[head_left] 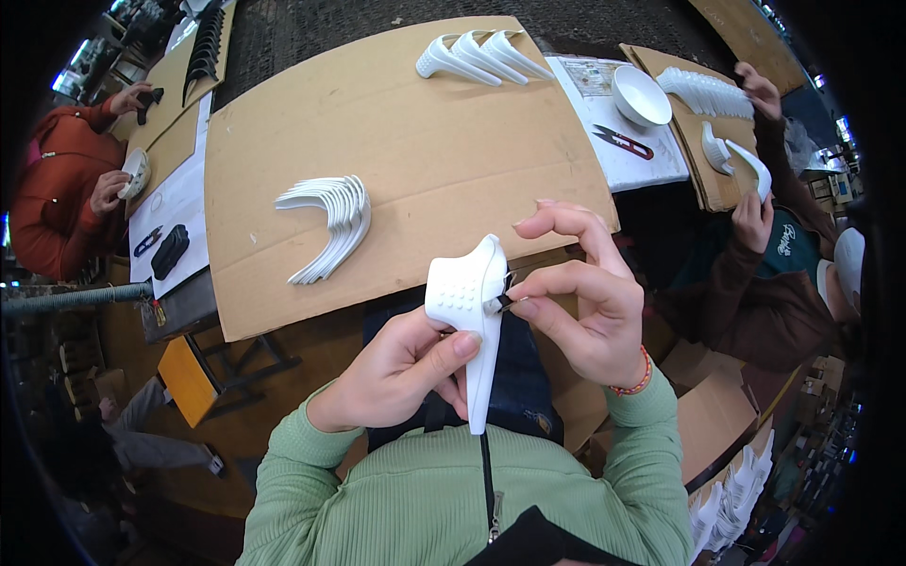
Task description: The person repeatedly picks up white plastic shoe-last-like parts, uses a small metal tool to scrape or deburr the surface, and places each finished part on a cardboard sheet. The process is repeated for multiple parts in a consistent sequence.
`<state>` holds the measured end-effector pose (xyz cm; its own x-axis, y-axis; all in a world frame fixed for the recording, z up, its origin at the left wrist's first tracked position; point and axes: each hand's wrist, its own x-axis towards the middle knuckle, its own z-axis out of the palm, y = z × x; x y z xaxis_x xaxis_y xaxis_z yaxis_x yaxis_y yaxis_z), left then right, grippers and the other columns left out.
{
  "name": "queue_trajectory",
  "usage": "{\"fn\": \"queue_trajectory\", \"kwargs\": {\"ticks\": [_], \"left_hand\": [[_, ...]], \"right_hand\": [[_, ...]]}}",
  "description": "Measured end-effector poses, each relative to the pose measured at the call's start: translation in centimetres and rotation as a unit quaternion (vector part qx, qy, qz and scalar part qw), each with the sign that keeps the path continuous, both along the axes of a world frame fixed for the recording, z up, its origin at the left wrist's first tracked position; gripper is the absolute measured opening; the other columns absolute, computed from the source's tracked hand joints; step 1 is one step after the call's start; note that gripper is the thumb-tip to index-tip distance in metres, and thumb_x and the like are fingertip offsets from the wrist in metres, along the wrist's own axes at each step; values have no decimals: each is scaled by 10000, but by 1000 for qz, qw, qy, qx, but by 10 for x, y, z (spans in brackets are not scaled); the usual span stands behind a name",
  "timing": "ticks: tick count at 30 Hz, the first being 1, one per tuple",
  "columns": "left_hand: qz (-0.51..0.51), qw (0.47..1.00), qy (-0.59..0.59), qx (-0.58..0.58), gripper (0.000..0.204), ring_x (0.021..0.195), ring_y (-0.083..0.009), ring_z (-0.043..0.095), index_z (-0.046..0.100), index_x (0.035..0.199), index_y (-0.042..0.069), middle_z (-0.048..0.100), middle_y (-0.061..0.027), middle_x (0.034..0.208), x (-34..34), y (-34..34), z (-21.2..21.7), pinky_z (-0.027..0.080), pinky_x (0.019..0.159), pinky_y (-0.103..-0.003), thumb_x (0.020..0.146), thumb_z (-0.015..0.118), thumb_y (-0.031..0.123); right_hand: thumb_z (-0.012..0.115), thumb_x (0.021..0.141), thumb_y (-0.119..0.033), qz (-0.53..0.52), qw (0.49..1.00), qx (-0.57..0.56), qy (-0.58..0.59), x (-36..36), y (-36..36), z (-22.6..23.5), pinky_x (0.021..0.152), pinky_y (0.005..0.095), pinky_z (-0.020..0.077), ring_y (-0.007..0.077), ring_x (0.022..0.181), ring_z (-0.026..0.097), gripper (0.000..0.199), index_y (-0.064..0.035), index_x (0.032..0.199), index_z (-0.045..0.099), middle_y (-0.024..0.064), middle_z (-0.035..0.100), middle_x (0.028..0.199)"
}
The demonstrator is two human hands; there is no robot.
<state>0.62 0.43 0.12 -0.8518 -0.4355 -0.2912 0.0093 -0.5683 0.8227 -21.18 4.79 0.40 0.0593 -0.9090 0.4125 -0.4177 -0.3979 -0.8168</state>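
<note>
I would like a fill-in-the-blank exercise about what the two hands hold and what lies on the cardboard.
1. The left hand grips a ____ plastic part by its narrow stem.
2. The right hand pinches a small ____ tool against that part.
3. A curved stack of white pieces lies on the ____ sheet.

Missing words: white; cutting; cardboard
</note>
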Motion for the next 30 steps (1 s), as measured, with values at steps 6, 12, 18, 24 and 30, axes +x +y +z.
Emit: {"fn": "queue_trajectory", "kwargs": {"ticks": [6, 12, 18, 24, 30], "left_hand": [[0, 1000, -7, 3, 303, 712, -127, 649, 465, 1165, -35, 598, -81, 878, 0, 0, 1, 582, 606, -243, 1008, 424, 220], [8, 1000, -7, 14, 309, 711, -134, 652, 462, 1166, -37, 597, -85, 885, -1, 0, 2, 583, 603, -245, 1008, 422, 225], [19, 1000, -7, 18, 321, 710, -135, 649, 461, 1170, -35, 590, -85, 897, -2, 0, 3, 584, 601, -248, 1008, 422, 239], [38, 999, 1, 30, 324, 705, -135, 644, 462, 1168, -37, 584, -86, 898, -3, 1, 2, 584, 601, -252, 1010, 414, 242], [53, 998, 16, 40, 323, 710, -141, 649, 460, 1167, -37, 584, -92, 898, -4, 1, 1, 585, 600, -256, 1011, 413, 242]], "right_hand": [[766, 656, -59, -5, 999, -17, 50, 0, 0, 3, 1040, 495, 316, 349, 1192, 463, 165, -78, 812, 717, 161, 568, 1135], [765, 640, -68, -13, 996, -40, 83, 0, -1, 6, 979, 437, 355, 346, 1156, 473, 189, -109, 818, 714, 116, 589, 1123], [779, 635, -86, -4, 994, -33, 105, 0, 1, 7, 1018, 481, 332, 359, 1196, 453, 180, -105, 804, 717, 149, 567, 1131], [776, 632, -80, -1, 994, -36, 105, 1, 3, 6, 1014, 481, 332, 365, 1195, 446, 185, -105, 805, 714, 150, 567, 1130], [770, 631, -75, 0, 994, -37, 107, 2, 6, 6, 1007, 479, 335, 364, 1200, 442, 182, -102, 801, 709, 152, 570, 1125]]}}
